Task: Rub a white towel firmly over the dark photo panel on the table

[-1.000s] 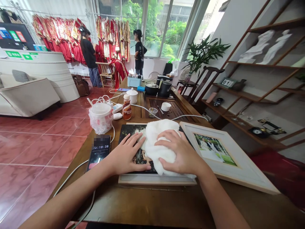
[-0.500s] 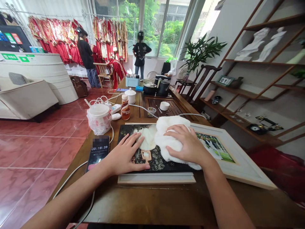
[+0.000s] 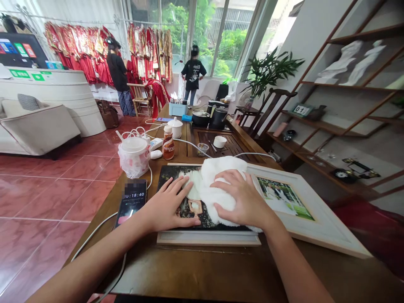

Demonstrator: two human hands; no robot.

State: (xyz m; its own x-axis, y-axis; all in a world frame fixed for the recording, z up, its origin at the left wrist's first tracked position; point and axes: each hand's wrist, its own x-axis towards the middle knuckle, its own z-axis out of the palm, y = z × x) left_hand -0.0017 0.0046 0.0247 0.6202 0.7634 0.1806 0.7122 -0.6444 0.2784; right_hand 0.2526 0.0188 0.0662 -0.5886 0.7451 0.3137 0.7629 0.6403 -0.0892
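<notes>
My left hand (image 3: 173, 206) lies flat with fingers spread on the left part of a dark photo print (image 3: 206, 216), which shows a figure in a pale dress. A fluffy white cloth (image 3: 217, 193) is bunched on the right part of the print, and my right hand (image 3: 243, 198) presses on it with curved fingers. Beneath the print is a pale wooden frame (image 3: 208, 239), its near edge showing. To the right, partly behind my right arm, rests a white picture frame (image 3: 318, 216) holding a wedding photo (image 3: 282, 195).
Left of my hand lies a phone (image 3: 131, 202) with its cable. Farther back are a bagged white tub (image 3: 134, 155), a brown bottle (image 3: 168, 143), a lidded white cup (image 3: 175, 127) and a white bowl (image 3: 220, 141). Two people stand in the background near red garments (image 3: 85, 54).
My right hand and the white cloth have moved a little left across the print, toward my left hand. My left hand stays in place on the print.
</notes>
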